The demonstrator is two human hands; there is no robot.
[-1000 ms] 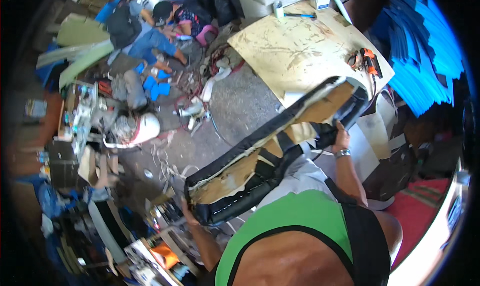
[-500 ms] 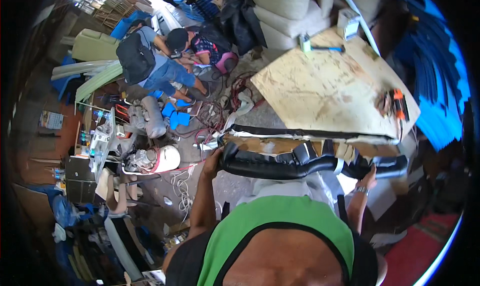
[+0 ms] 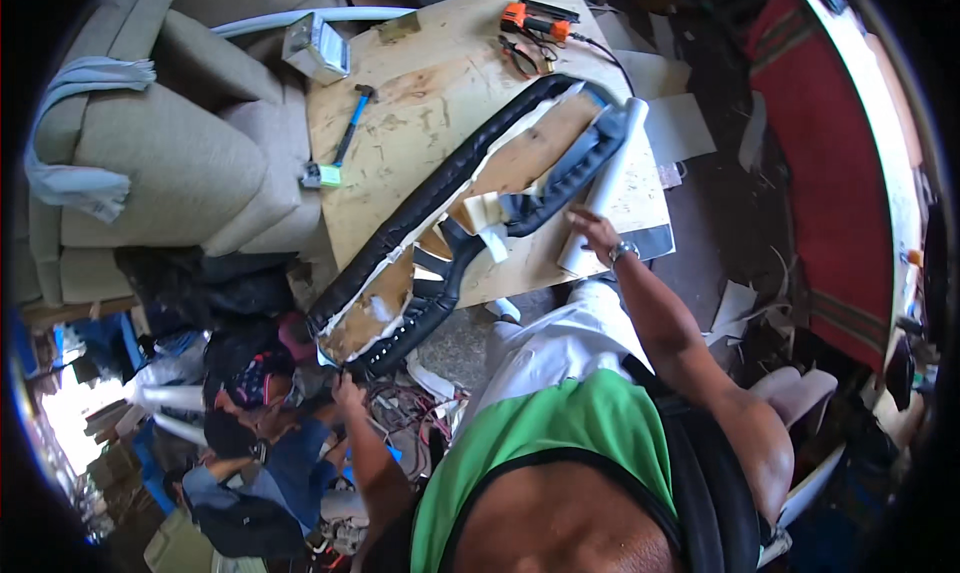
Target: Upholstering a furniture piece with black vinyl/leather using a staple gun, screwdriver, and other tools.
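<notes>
The right hand [image 3: 597,235] is bare and loosely spread, its fingers apart and closed on nothing, just beside the near edge of a long padded panel [image 3: 395,283]. The panel's middle lies at nine o'clock from it. The left hand [image 3: 350,393], at eight o'clock from the right, is at the panel's lower end, fingertips against the black cover; whether it grips is hidden.

The panel's long axis runs from between seven and eight o'clock up to between one and two, brown backing facing up, black padding around the rim. Its upper part is over the worktop [image 3: 420,103], while the lower end reaches past the worktop's edge, where the left hand is by far the nearer.

A white roll [image 3: 592,211] lies under the right hand and runs toward one o'clock beside the panel's upper end, crowding that side. Between eleven and twelve from the right hand, beyond the panel, are pliers [image 3: 520,61] and an orange stapler [image 3: 540,20]. A blue-handled hammer [image 3: 352,128] and a box [image 3: 318,50] lie toward ten. Two co-workers crouch between seven and eight from the left hand, close to the overhanging end.
</notes>
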